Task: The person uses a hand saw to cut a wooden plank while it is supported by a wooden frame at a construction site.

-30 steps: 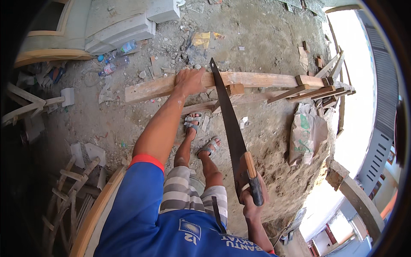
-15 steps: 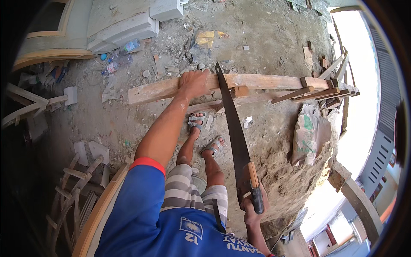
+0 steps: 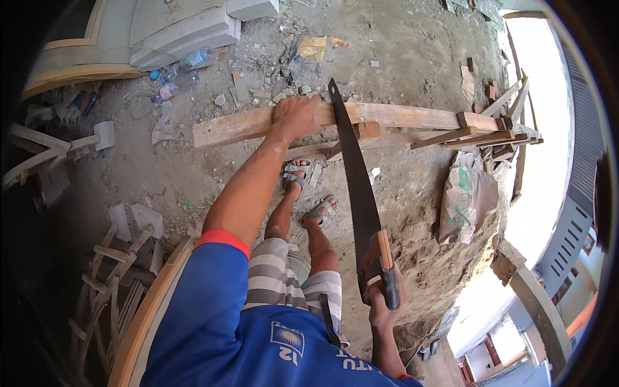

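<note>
A long wooden board (image 3: 400, 115) runs left to right ahead of me on a low support of timber pieces. My left hand (image 3: 296, 118) is closed over it, left of the saw, with the fingers around its far edge. My right hand (image 3: 382, 300) is wrapped around the handle of a handsaw (image 3: 358, 174), close to my body at the right. The dark blade points away from me and crosses the board just right of my left hand. Its narrow tip reaches past the far edge. Contact between teeth and wood cannot be made out.
Short timber offcuts (image 3: 487, 137) and a crumpled white sack (image 3: 465, 197) lie to the right. Plastic bottles (image 3: 182, 79) and rubble are scattered at the far left. A rough wooden ladder-like frame (image 3: 106, 284) stands at the near left. My sandalled feet are below the board.
The view has shifted slightly, so most things sit higher in the picture. The saw has moved a little farther forward across the board. Both hands keep their grip.
</note>
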### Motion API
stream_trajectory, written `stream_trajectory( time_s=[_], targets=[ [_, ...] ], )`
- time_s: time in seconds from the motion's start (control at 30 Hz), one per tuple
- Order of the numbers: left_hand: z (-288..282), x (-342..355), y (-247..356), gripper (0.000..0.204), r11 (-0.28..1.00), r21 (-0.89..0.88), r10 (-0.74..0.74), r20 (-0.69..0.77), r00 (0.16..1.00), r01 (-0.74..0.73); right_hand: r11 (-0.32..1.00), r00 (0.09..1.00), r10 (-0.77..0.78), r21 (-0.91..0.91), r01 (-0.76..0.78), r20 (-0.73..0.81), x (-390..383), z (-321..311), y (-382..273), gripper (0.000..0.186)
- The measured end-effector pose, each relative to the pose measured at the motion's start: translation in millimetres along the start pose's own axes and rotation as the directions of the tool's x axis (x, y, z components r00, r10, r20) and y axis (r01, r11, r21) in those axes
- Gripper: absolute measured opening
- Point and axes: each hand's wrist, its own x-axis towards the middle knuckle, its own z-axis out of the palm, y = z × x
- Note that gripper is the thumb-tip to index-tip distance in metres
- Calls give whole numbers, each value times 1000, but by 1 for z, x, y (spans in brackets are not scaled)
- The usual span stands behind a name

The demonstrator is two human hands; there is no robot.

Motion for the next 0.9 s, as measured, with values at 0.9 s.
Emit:
stream_trajectory(
  time_s=[0.9],
  targets=[
    [6, 1, 12, 49, 999, 12, 52, -65, 997, -51, 948, 953, -303, 99, 304, -28, 217, 107, -60, 45]
  ],
)
